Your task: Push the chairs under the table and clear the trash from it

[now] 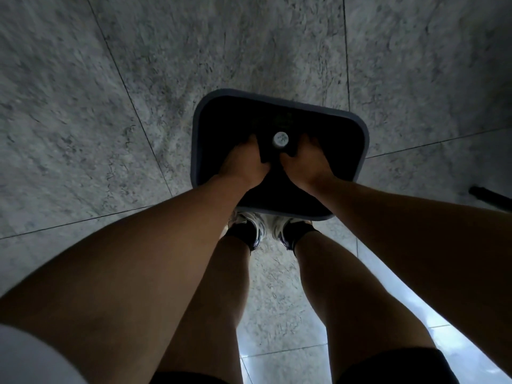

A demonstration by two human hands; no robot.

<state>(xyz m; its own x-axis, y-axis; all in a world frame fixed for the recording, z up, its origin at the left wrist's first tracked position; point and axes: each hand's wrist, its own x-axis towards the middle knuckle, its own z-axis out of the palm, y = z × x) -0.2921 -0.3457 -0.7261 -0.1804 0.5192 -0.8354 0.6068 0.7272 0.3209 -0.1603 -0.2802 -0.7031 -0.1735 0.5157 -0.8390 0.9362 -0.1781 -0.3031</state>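
While dim, marble floor (138, 79) (tiled).

Both hands (273, 162) reach into the bin (357, 139) (a bottle (281, 140) between them), shoes (266, 228) just behind it.

Open stone floor (110, 106) around the dark bin (279, 106), 2 hands filling its mouth, possibly a bottle cap (281, 139) between them

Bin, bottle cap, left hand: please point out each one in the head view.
bin (357, 128): head view, on its grey rim, far right corner.
bottle cap (281, 139): head view, middle of the white cap.
left hand (246, 162): head view, back of the hand.
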